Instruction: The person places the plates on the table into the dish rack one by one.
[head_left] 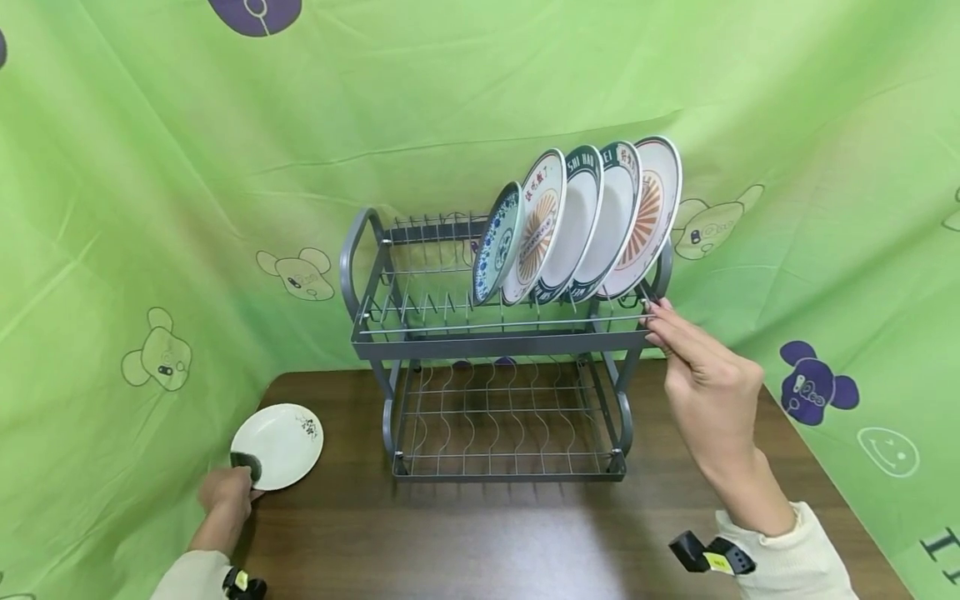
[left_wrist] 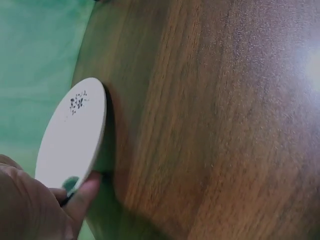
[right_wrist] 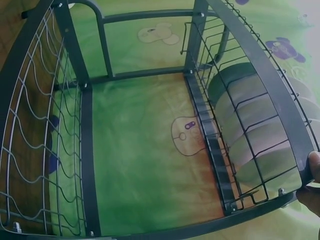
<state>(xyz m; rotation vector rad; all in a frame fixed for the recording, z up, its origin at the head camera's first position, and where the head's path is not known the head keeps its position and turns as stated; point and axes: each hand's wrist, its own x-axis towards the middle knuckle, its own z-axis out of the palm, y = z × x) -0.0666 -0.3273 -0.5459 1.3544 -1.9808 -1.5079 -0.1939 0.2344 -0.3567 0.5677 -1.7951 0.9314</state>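
Observation:
My left hand [head_left: 227, 492] pinches the near rim of a white plate [head_left: 283, 442] at the left end of the table. This plate has a small dark flower print and a dark green patch close to the fingers. In the left wrist view the plate [left_wrist: 75, 130] appears tilted, its shadow falling on the wood beside it. My right hand [head_left: 708, 375] grips the front right corner of the upper tier of a grey two-tier dish rack [head_left: 502, 343]. From the right wrist camera, fingertips [right_wrist: 314, 165] show at the frame's corner.
Several patterned plates [head_left: 540, 225] stand upright in the upper tier's right half, a blue-flowered one [head_left: 498, 242] leftmost. Wavy wires line the lower tier [head_left: 510, 477]. The rack stands on a brown wooden table [head_left: 465, 542], with green printed cloth [head_left: 187, 167] hanging behind and at both sides.

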